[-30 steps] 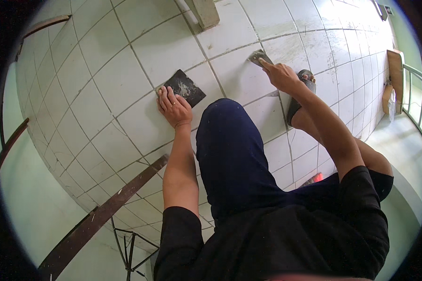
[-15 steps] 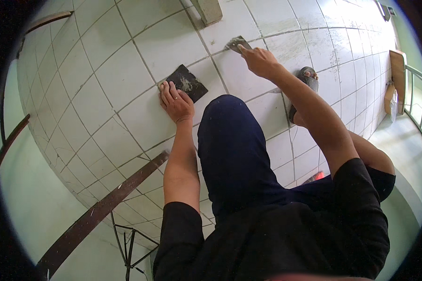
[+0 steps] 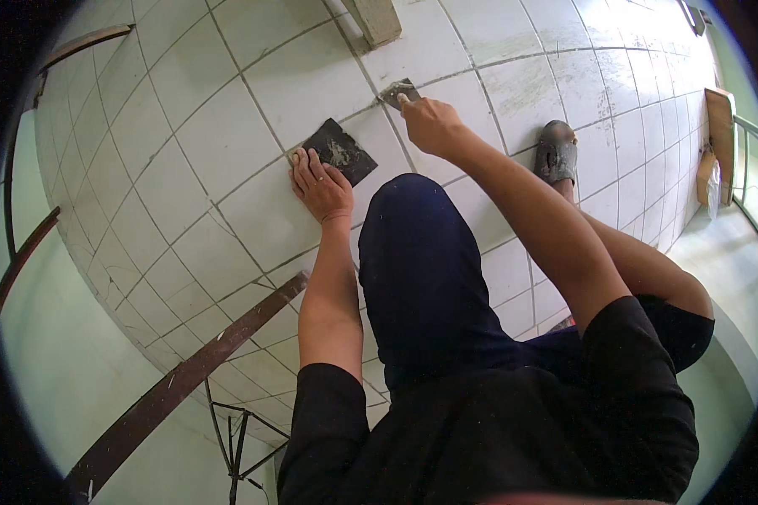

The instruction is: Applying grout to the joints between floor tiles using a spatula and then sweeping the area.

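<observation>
scraper in the curled fingers of the right hand, blade forward-left, long axis diagonal

White floor tiles — smooth, glossy; black sheet — matt, pale-smeared.

Bright glare between one and two o'clock, bleaching white square floor tiles; dimmer toward nine o'clock. Soft faint shadows near centre. Fisheye bends grey grout lines; black vignette darkens corners.
</observation>
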### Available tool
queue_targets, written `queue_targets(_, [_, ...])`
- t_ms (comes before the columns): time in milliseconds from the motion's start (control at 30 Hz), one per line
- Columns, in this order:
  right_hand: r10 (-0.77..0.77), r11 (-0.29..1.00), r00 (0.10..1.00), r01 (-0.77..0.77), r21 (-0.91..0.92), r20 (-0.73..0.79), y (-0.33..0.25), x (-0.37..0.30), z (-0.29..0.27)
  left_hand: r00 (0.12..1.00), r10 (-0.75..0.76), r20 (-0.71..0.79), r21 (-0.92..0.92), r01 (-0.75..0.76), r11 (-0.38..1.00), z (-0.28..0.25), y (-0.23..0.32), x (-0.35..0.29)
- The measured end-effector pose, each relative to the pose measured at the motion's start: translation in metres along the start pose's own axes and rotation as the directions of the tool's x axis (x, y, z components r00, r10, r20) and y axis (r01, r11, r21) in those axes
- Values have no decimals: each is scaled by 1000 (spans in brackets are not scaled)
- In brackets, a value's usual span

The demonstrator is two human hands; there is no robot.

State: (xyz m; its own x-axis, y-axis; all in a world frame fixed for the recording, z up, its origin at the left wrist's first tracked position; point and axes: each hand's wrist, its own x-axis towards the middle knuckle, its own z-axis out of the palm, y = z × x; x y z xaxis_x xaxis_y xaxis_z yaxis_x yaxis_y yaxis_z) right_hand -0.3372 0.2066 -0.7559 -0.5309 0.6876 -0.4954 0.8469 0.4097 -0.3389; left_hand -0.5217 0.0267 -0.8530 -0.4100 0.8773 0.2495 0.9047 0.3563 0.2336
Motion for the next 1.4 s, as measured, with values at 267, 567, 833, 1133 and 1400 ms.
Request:
queue_targets(267, [39,999,989,-38,9,-140,13,30,-23,1000,15,14,-41,-14,999,5,20,8])
queue_targets(567, [243,967,963,-231,112,-116,38,-47,11,999,3,-47,-31,-5,999,0,5,5])
queue_targets(833, [398,909,902,-362,208,-165,56,-35,23,999,17,-36,-36,-19,999,1,-1,-1])
queue_targets(1133, [271,960,955,-259,109,-117,102,-16,-20,1000,1,-6,-28,-1,1000,2,1,0])
queue_targets(1400, [258,963,958,-245,109,-127,134,51,-61,999,49,-8,-29,-49,998,9,11,5])
